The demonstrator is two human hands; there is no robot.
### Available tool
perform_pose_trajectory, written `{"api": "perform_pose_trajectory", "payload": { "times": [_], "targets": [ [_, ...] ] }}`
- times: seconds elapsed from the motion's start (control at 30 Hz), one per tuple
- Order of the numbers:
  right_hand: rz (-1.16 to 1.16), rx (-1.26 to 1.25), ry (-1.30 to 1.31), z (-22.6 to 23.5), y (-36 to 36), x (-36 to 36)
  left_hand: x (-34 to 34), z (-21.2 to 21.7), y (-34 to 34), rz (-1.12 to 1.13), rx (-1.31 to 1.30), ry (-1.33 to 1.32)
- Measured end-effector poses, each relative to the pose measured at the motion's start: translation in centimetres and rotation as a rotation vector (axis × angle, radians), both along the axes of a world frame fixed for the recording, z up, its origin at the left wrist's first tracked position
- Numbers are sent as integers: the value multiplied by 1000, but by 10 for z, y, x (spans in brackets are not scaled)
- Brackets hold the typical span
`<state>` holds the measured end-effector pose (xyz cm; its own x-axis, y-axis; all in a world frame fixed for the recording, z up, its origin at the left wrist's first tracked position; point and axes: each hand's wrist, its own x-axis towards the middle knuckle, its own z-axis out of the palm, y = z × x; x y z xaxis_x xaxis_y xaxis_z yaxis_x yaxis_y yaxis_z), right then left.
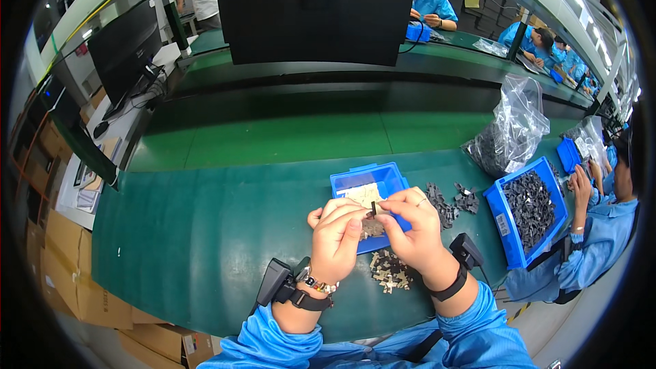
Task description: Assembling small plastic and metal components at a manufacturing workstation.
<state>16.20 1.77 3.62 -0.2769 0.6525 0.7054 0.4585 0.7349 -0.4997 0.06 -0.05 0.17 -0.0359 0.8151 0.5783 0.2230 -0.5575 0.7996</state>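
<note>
Above a blue bin, my left hand and my right hand meet fingertip to fingertip. Between them is a small black plastic part, standing upright and pinched by both hands. Its exact shape is too small to make out. Inside the bin are pale cream pieces and brownish metal-looking pieces, partly hidden by my fingers. Just below my hands, a pile of small brass-coloured metal pieces lies on the green mat. To the right of my right hand are loose black plastic parts.
At right stand a blue bin full of black parts and a clear plastic bag of dark parts. A co-worker in blue sits at the right. A black monitor hangs over the green bench. Cardboard boxes stand at lower left.
</note>
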Motion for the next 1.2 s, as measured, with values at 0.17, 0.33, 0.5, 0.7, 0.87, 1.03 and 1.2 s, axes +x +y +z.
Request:
{"api": "perform_pose_trajectory", "payload": {
  "times": [0.17,0.33,0.5,0.7,0.87,1.03,1.2],
  "targets": [
    [68,-238,221,-7,-2,1,0,3,0,-37,31,88],
    [52,-121,93,1,2,9,0,2,-1,77,45,133],
    [-129,-295,189,15,33,78,4,-1,1,177,-61,55],
    [-634,-647,-59,-7,45,155,6,-3,1,219,-4,118],
    [-557,-684,-234,-19,43,155,2,-4,2,188,-11,83],
    [-689,-677,-402,-21,46,129,-4,-12,3,234,26,97],
    [-693,-437,-285,-46,47,158,5,-7,6,190,66,81]
  ]
}}
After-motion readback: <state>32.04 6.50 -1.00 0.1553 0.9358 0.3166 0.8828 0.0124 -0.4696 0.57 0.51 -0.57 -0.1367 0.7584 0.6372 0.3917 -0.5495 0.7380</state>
